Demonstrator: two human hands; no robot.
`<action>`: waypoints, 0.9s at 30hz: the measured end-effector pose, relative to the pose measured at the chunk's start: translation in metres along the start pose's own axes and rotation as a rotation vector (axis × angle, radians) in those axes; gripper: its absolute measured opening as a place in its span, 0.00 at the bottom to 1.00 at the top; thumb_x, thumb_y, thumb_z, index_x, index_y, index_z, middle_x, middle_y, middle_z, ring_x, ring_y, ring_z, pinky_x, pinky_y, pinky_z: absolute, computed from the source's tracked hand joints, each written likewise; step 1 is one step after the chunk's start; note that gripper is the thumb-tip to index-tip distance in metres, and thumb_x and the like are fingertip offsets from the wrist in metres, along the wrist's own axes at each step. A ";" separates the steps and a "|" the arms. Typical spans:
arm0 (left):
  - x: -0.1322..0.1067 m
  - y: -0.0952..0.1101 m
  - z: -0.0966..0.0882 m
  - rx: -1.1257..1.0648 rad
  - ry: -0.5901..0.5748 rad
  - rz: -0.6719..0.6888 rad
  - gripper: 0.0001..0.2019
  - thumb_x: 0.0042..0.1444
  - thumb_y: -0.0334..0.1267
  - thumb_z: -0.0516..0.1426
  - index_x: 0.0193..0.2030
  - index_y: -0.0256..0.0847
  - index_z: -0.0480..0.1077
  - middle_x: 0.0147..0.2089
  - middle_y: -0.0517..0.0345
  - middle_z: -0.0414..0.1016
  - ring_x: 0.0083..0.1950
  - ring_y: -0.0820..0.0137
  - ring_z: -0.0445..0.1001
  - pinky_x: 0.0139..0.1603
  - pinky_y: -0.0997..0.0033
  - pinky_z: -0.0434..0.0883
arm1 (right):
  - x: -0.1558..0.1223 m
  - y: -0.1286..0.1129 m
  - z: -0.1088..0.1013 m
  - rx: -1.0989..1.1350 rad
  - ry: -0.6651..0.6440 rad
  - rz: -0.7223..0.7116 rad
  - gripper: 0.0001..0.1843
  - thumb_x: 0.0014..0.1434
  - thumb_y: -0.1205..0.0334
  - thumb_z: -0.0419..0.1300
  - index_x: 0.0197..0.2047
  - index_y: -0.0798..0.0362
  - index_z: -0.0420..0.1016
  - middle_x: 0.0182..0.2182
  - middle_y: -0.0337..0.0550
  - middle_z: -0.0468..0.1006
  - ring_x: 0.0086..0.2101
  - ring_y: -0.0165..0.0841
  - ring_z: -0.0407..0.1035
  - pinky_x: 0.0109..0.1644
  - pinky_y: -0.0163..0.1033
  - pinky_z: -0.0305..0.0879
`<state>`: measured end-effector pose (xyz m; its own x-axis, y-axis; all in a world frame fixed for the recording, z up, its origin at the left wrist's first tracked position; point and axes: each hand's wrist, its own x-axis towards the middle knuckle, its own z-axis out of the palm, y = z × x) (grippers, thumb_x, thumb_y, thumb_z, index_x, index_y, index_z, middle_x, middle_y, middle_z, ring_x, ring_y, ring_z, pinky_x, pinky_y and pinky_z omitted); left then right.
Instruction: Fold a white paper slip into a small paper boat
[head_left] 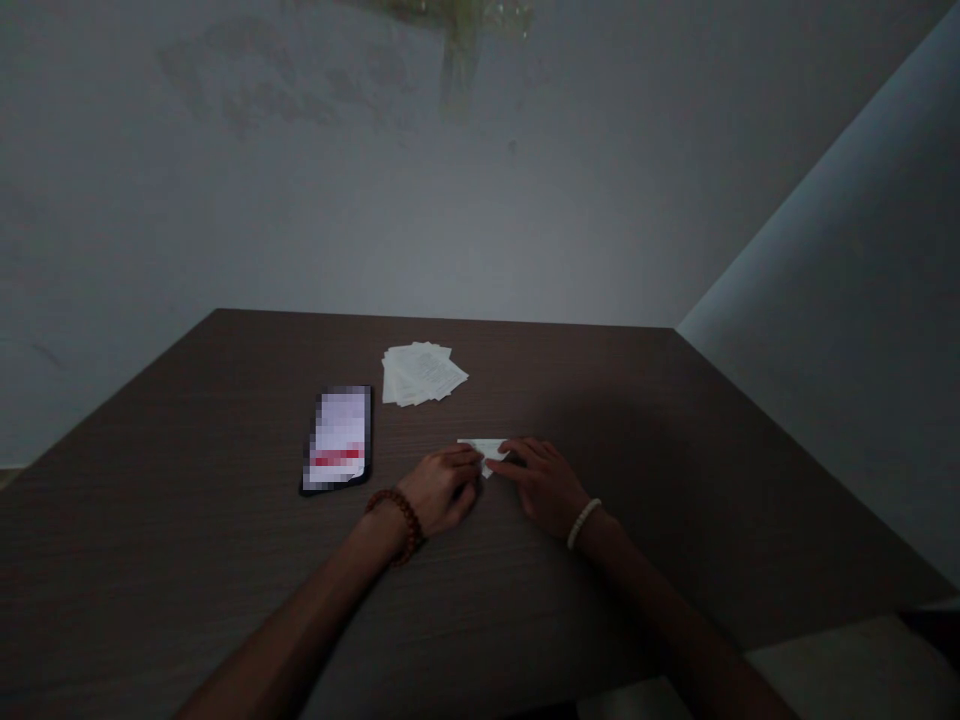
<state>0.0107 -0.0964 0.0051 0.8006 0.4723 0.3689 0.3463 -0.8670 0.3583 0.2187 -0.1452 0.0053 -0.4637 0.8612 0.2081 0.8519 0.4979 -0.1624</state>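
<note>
A small white sheet of paper (491, 449), folded to a triangle with its point toward me, lies flat on the dark wooden table. My left hand (444, 490), with a brown bead bracelet at the wrist, has curled fingers that hold down the paper's left side. From the right, my right hand (546, 484), wearing a pale bead bracelet, presses the paper's right side with its fingertips. Both hands cover parts of the sheet's edges. Faint print shows on the paper.
Beyond my hands lies a loose pile of white paper sheets (421, 374). A phone (337, 438) with a lit, blurred screen rests to the left. The table (225, 370) reaches back to a stained grey wall (480, 230), with another wall on the right.
</note>
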 end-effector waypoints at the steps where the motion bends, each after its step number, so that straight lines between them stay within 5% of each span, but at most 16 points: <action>1: 0.000 0.000 0.000 -0.005 -0.003 0.001 0.13 0.57 0.29 0.48 0.38 0.35 0.74 0.40 0.47 0.76 0.49 0.62 0.72 0.55 0.61 0.70 | 0.001 -0.001 -0.001 -0.010 -0.009 0.008 0.30 0.56 0.76 0.55 0.59 0.43 0.65 0.52 0.45 0.68 0.49 0.38 0.59 0.50 0.45 0.56; 12: 0.001 0.000 -0.001 0.027 -0.024 0.017 0.12 0.57 0.29 0.48 0.38 0.35 0.73 0.42 0.47 0.76 0.50 0.62 0.71 0.56 0.62 0.69 | 0.006 -0.008 -0.005 -0.029 -0.005 0.082 0.32 0.53 0.73 0.55 0.61 0.45 0.62 0.50 0.48 0.67 0.48 0.40 0.58 0.50 0.45 0.54; 27: 0.000 0.000 0.000 0.020 -0.036 0.004 0.13 0.56 0.29 0.50 0.46 0.34 0.70 0.50 0.45 0.73 0.53 0.60 0.69 0.57 0.58 0.68 | -0.002 0.002 0.001 0.003 0.048 -0.101 0.23 0.54 0.75 0.57 0.49 0.44 0.75 0.41 0.45 0.69 0.42 0.37 0.59 0.47 0.43 0.55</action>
<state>0.0102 -0.0962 0.0046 0.8187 0.4633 0.3392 0.3524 -0.8719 0.3400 0.2205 -0.1456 0.0035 -0.5352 0.8005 0.2696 0.8005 0.5826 -0.1407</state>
